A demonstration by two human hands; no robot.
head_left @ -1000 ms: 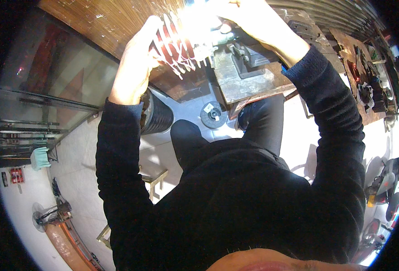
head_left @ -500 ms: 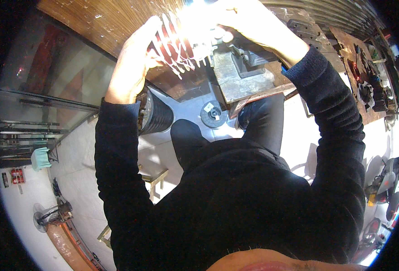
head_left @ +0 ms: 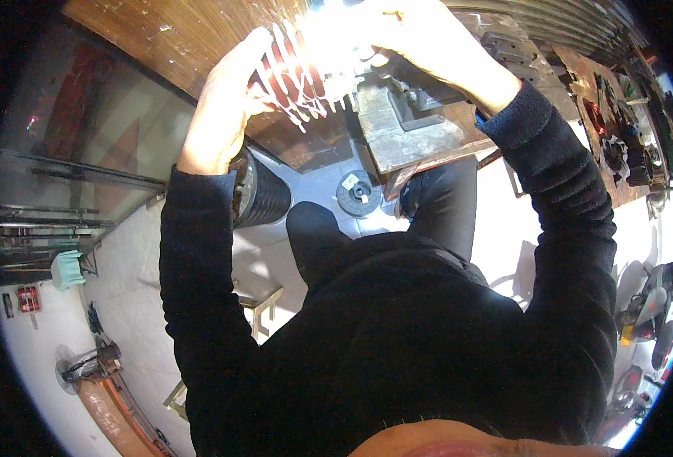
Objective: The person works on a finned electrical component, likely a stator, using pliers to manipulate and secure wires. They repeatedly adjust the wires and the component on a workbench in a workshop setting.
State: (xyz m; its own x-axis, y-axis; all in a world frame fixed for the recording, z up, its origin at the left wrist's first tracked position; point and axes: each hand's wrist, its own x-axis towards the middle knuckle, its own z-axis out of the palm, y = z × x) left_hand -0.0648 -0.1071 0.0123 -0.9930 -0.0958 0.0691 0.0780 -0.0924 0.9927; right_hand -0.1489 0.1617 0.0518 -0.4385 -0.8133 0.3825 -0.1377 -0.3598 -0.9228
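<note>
High in the view, my left hand [head_left: 226,95] grips a reddish-brown bundle, apparently wire coils [head_left: 285,70], with several white strips running across it and their ends sticking out below. My right hand [head_left: 420,38] is just right of the bundle, its fingers bent and drawn together at the bundle's far right side. Strong glare bleaches those fingertips and the bundle's right half, so anything pinched there cannot be made out. Below the right hand stands a worn workbench [head_left: 386,145] with a dark metal fixture [head_left: 420,110] on it.
A wooden surface [head_left: 169,34] lies at the far left. Between my knees and the bench, a grey spool [head_left: 359,199] rests on the tiled floor. A dark ribbed bucket [head_left: 268,194] stands by my left knee. Tools and parts crowd a brown board [head_left: 591,99] at right.
The right fingers have shifted very slightly at the bundle's glaring side. The left hand keeps its hold and has hardly moved.
</note>
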